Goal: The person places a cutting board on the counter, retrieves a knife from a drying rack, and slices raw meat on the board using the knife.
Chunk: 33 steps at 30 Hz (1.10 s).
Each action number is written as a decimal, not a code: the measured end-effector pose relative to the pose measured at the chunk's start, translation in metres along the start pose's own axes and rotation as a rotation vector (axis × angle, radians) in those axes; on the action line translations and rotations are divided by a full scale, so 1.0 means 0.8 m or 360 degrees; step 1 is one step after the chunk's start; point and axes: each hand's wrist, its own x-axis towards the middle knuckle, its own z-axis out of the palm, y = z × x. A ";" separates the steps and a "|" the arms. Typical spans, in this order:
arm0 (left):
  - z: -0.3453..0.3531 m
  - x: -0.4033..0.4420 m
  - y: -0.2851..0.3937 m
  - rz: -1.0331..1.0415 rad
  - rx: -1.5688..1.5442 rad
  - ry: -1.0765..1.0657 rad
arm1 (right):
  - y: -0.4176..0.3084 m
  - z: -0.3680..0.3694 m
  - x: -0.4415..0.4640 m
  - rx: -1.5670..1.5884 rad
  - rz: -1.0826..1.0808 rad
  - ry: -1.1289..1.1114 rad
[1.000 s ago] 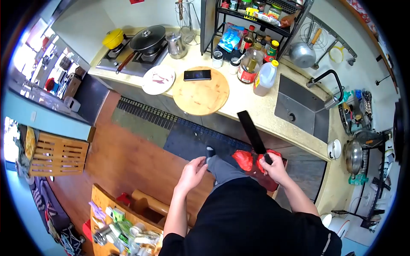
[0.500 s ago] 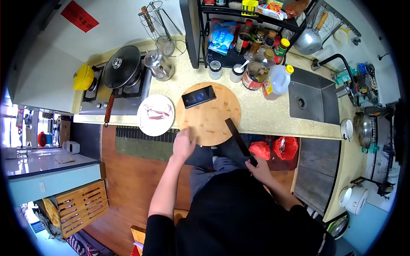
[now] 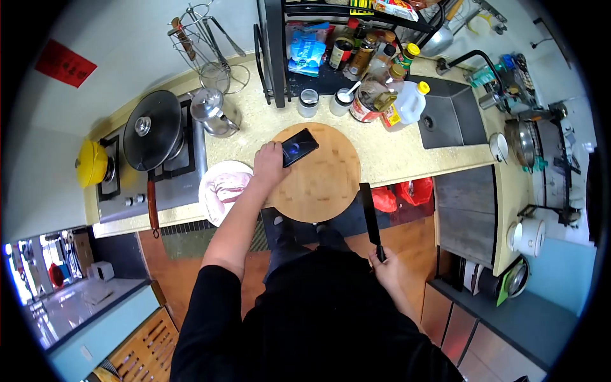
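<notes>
On the round wooden cutting board (image 3: 324, 188) lies a black smartphone (image 3: 300, 148). My left hand (image 3: 270, 164) has its fingers closed on the phone's left end, and its thumb is hard to see. A dark-bladed kitchen knife (image 3: 369, 213) is gripped by its black handle in my right hand (image 3: 385, 266). Its blade points up toward the counter, just in front of the edge and right of the board. Left of the board, a white plate (image 3: 207, 198) carries raw meat (image 3: 227, 187), partly behind my left forearm.
A lidded pan (image 3: 153, 130), a yellow pot (image 3: 92, 163) and a steel kettle (image 3: 215, 113) stand at the left. Behind the board are two small jars (image 3: 309, 103), bottles and a white jug (image 3: 406, 106). The sink (image 3: 449, 118) is at the right.
My left hand has moved from the board's front edge up to the phone and taken hold of its left end. The knife in my right hand now points more upright. The view has shifted.
</notes>
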 end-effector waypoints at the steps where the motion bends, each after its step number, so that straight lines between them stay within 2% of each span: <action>1: 0.000 0.008 -0.003 0.0022 0.0016 -0.0085 | 0.010 0.015 -0.007 -0.0052 -0.0166 0.0076; 4: 0.000 0.020 -0.010 0.0046 0.0041 -0.0232 | -0.009 0.046 -0.044 0.0007 0.0062 0.0132; 7: -0.006 0.030 -0.013 0.0113 0.0118 -0.0315 | -0.002 0.067 -0.058 -0.0169 -0.0213 0.0212; 11: -0.031 0.048 -0.010 0.0268 0.0343 -0.0564 | -0.007 0.079 -0.061 -0.0057 -0.0151 0.0157; 14: -0.033 0.080 -0.023 0.0673 0.0607 -0.0719 | -0.015 0.079 -0.052 -0.0013 -0.0156 0.0166; 17: -0.039 0.094 -0.027 0.0896 0.0615 -0.0751 | -0.006 0.069 -0.038 0.0000 -0.0075 0.0180; 20: -0.041 0.101 -0.030 0.0927 0.0581 -0.0768 | -0.011 0.059 -0.029 -0.0018 -0.0207 0.0269; 26: -0.051 0.099 -0.021 0.0910 0.0578 -0.0740 | -0.007 0.047 -0.019 0.0053 -0.0110 0.0272; 33: -0.021 0.124 -0.037 0.1244 0.0577 -0.0612 | -0.006 0.037 -0.010 0.0001 -0.0071 0.0208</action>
